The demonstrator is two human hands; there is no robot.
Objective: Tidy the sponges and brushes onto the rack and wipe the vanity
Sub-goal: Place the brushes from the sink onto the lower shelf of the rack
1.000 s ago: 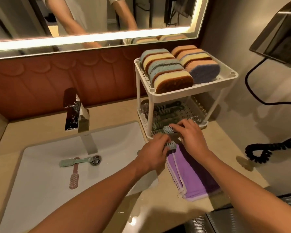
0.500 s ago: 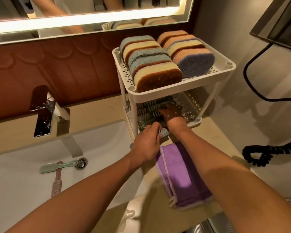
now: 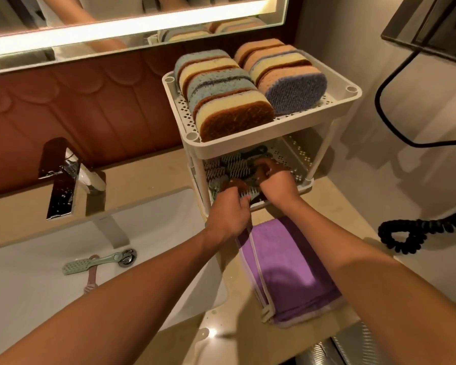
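A white two-tier rack (image 3: 261,144) stands on the vanity right of the sink. Several sponges (image 3: 229,111) stand on edge in two rows on its top tier. Several brushes (image 3: 234,164) lie on the lower tier. My left hand (image 3: 229,210) is at the lower tier's front edge, fingers curled on the bristle end of a pale brush (image 3: 251,193). My right hand (image 3: 275,184) reaches further into that tier, fingers closed around the same brush's far end among the other brushes. A green brush (image 3: 90,263) and a pink brush (image 3: 91,279) lie in the sink basin.
A folded purple cloth (image 3: 287,270) lies on the counter in front of the rack, under my right forearm. The chrome faucet (image 3: 63,177) stands behind the white sink (image 3: 37,285). A coiled black cord (image 3: 416,230) lies at the right, below a wall-mounted dark unit (image 3: 432,25).
Both hands have pushed forward from the rack's front edge into the lower tier, carrying the pale brush in. The view has moved closer to the rack.
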